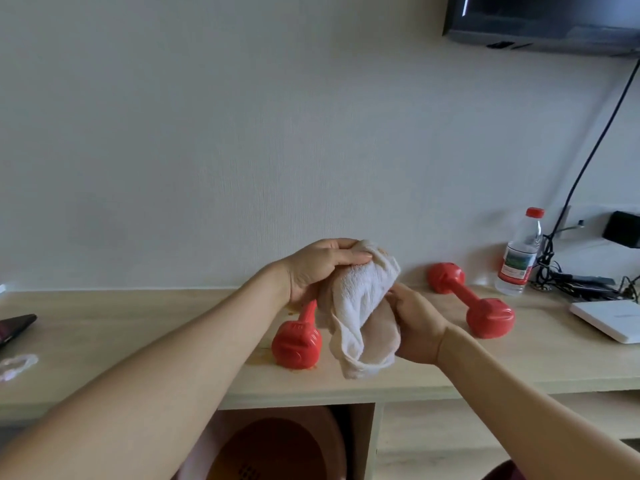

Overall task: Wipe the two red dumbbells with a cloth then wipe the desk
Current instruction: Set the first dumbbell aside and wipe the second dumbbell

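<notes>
Light wooden desk against a pale wall, its front edge crossing the lower view above an open compartment holding a brownish basin cut off by the frame; bare desktop lies between the two red dumbbells and left of the nearer one. Above the desk, the left hand curls its fingers over the top of a white cloth while the right hand grips its lower folds, hiding the far end of the near dumbbell, which stands tilted by the front edge. The second dumbbell lies flat near a water bottle, tangled cables and a cropped white device.
</notes>
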Motion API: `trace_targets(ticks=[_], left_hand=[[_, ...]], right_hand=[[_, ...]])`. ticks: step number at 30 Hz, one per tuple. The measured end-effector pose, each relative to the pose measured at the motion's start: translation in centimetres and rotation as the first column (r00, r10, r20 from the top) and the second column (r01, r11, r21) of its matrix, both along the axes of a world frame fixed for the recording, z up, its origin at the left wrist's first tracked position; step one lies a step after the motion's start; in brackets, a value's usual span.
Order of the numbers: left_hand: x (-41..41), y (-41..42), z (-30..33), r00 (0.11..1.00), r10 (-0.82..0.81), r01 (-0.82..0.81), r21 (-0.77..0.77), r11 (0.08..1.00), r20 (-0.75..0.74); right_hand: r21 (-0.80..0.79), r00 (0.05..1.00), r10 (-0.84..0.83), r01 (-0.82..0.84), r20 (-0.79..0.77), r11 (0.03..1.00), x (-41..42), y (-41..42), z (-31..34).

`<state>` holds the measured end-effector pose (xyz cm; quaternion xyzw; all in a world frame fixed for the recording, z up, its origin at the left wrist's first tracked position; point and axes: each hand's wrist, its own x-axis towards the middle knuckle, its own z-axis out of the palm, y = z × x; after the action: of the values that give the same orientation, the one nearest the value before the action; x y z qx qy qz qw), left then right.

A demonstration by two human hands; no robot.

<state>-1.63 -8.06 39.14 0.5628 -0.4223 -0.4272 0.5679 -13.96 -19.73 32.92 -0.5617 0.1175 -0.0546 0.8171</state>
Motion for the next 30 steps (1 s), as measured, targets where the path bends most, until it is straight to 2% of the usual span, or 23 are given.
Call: trace_targets(ticks=[2, 4, 6, 8, 9, 10, 12, 13, 14, 15, 16, 18, 20, 21, 23, 27, 30], left_hand=[[0.4, -1.2, -0.3, 0.988, 0.073, -0.082, 0.065, 0.994, 0.135], [0.9, -2.1, -0.9, 0.937, 0.127, -0.176, 0.126, 0.976, 0.325], [1.2, -2.8, -1.6, 0.89, 0.13, -0.214, 0.15, 0.965, 0.437], [1.2, -3.5, -2.3, 0.848, 0.156, -0.263, 0.147, 0.954, 0.506], [1.2, -3.8, -2.6, 0.799, 0.201, -0.326, 0.127, 0.937, 0.566], [1.5, -4.0, -3.0, 0.709, 0.272, -0.423, 0.082, 0.903, 0.651], [1.7, -3.8, -3.6, 0.451, 0.455, -0.603, -0.114, 0.79, 0.768], [1.5, -3.5, -3.9, 0.372, 0.539, -0.614, -0.235, 0.753, 0.756], [1.3, -3.2, -4.4, 0.362, 0.58, -0.568, -0.321, 0.758, 0.73], [0.9, -3.2, -5.0, 0.393, 0.557, -0.49, -0.346, 0.8, 0.732], [0.6, -3.4, -5.7, 0.439, 0.478, -0.411, -0.302, 0.86, 0.761], [0.6, -3.6, -7.1, 0.602, 0.315, -0.324, -0.135, 0.936, 0.734], [1.3, -3.6, -8.0, 0.805, 0.284, -0.308, -0.043, 0.951, 0.52], [1.7, -3.7, -8.4, 0.849, 0.283, -0.301, -0.031, 0.953, 0.446], [1.9, -3.9, -8.8, 0.888, 0.249, -0.267, -0.007, 0.964, 0.386], [2.2, -4.5, -8.5, 0.967, 0.206, -0.217, 0.058, 0.975, 0.152], [3.6, -4.8, -8.3, 0.951, 0.241, -0.26, 0.078, 0.963, 0.192]], right_hand=[[0.131, 0.994, 0.009, -0.023, 0.106, 0.991, -0.1, -0.4, -0.2], [0.194, 0.991, 0.005, -0.031, 0.134, 0.981, -0.6, -0.8, -0.8], [0.148, 0.99, 0.011, -0.032, 0.14, 0.988, -0.9, -0.9, -1.3], [-0.004, 0.992, -0.061, 0.062, 0.109, 0.998, -0.4, -0.8, -1.9], [-0.06, 0.988, -0.136, 0.141, 0.073, 0.988, 0.0, -0.7, -2.0], [-0.06, 0.975, -0.219, 0.221, 0.039, 0.973, 0.5, -1.0, -2.2], [-0.004, 0.943, -0.333, 0.333, -0.015, 0.943, 1.1, -1.9, -2.8], [0.022, 0.932, -0.361, 0.362, -0.025, 0.932, 1.3, -2.2, -2.9], [0.032, 0.928, -0.371, 0.371, -0.025, 0.928, 1.3, -2.4, -3.0], [0.028, 0.93, -0.367, 0.368, -0.022, 0.93, 1.2, -2.3, -2.9], [0.02, 0.936, -0.352, 0.352, -0.009, 0.936, 1.3, -2.4, -2.7], [0.004, 0.945, -0.326, 0.326, 0.017, 0.945, 1.5, -2.4, -2.4], [0.023, 0.93, -0.366, 0.366, 0.015, 0.93, 2.0, -2.4, -2.0], [0.031, 0.914, -0.405, 0.404, 0.012, 0.914, 2.2, -2.5, -1.9], [0.059, 0.879, -0.478, 0.477, -0.006, 0.877, 2.6, -3.1, -2.1], [0.208, 0.919, -0.394, 0.39, -0.025, 0.897, 3.1, -3.3, -2.6], [0.145, 0.882, -0.471, 0.47, -0.026, 0.871, 4.7, -4.1, -3.6]])
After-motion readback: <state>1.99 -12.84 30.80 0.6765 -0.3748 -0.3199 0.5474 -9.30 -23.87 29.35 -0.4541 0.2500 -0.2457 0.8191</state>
